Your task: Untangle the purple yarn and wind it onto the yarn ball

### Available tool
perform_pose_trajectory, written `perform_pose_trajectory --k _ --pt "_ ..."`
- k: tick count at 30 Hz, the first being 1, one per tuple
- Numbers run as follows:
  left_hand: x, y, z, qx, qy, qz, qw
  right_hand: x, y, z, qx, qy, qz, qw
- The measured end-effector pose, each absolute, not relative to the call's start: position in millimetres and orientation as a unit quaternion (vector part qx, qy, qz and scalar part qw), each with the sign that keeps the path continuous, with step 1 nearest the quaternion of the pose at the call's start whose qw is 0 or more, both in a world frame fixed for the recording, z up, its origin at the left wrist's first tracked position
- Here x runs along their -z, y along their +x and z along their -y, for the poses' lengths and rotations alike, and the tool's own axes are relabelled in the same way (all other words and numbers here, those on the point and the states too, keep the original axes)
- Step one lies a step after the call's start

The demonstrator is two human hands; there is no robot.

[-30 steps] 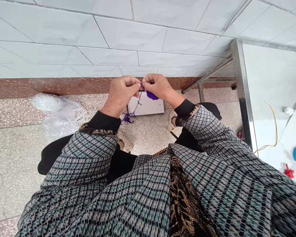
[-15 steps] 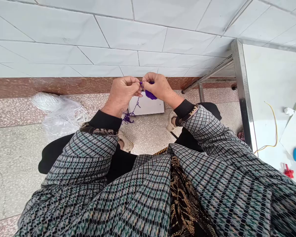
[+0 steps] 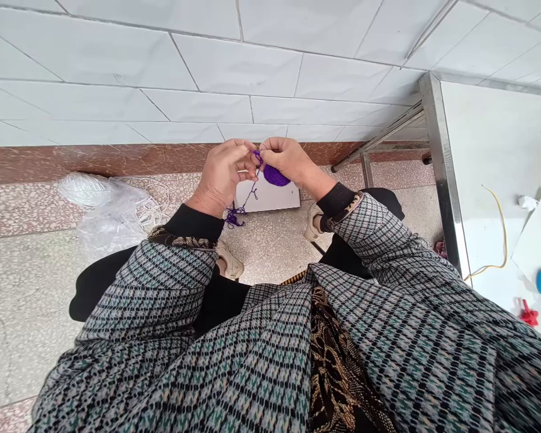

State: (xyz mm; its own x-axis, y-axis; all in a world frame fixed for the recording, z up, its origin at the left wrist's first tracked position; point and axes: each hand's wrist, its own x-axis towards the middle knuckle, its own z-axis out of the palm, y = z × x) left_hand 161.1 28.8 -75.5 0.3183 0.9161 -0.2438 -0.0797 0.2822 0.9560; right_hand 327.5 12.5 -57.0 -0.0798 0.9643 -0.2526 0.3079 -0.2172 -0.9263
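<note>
While the right hand (image 3: 288, 161) pinches purple yarn (image 3: 276, 176) and the left hand (image 3: 224, 173) is half curled, hold unclear, tiled wall (image 3: 216, 66) lines the floor's (image 3: 31, 300) far edge.

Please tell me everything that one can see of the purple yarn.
The purple yarn looks soft and fibrous. The right grip pinches it beside the left grip. A compact wound ball shows just below the right grip, partly hidden; whether held or hanging is unclear. A thin, kinked strand slants down to a loose tangle.
</note>
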Motion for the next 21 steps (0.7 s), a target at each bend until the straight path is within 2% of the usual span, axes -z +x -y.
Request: perform_pose_trajectory --k 5,9,14,21 --pt "78.1 160.9 -31.6 -0.391 0.532 -0.472 0.584 59.9 329.8 -13.8 -0.423 -0.612 0.596 0.302" --pt "69.1 164.8 -27.9 -0.382 0.465 -0.481 0.637 61.5 331.9 -13.6 -0.398 -0.599 0.622 0.310" --pt "63.4 166.6 -25.2 -0.395 0.405 -0.469 0.678 63.3 332.1 -15.1 -0.420 -0.584 0.611 0.331" --pt "73.8 166.8 -31.3 -0.422 0.423 -0.467 0.652 65.6 332.0 -17.0 -0.488 -0.569 0.555 0.362"
